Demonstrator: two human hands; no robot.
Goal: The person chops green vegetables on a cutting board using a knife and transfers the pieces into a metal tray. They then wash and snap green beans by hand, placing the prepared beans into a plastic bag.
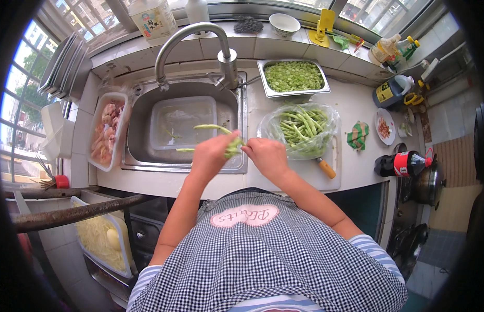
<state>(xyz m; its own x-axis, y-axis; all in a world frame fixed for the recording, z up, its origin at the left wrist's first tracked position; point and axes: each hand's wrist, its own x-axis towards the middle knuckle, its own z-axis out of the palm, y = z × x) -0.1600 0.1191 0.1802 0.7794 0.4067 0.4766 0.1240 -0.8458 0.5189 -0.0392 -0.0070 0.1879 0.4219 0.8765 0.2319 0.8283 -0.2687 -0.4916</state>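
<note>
My left hand is closed around several green beans, which stick out to the left over the sink's right side. My right hand is beside it, thumb and fingertips pinched at the right end of a bean; the exact grip is small and blurred. Under the left hand, a translucent plastic tub sits in the steel sink, with a few thin green pieces in it. Just beyond my right hand, a clear plastic bag holds many whole green beans.
A steel pan of chopped green beans stands behind the bag. A wooden-handled knife lies on a white cutting board. The faucet arches over the sink. Left is a tub of raw meat; right, a cola bottle.
</note>
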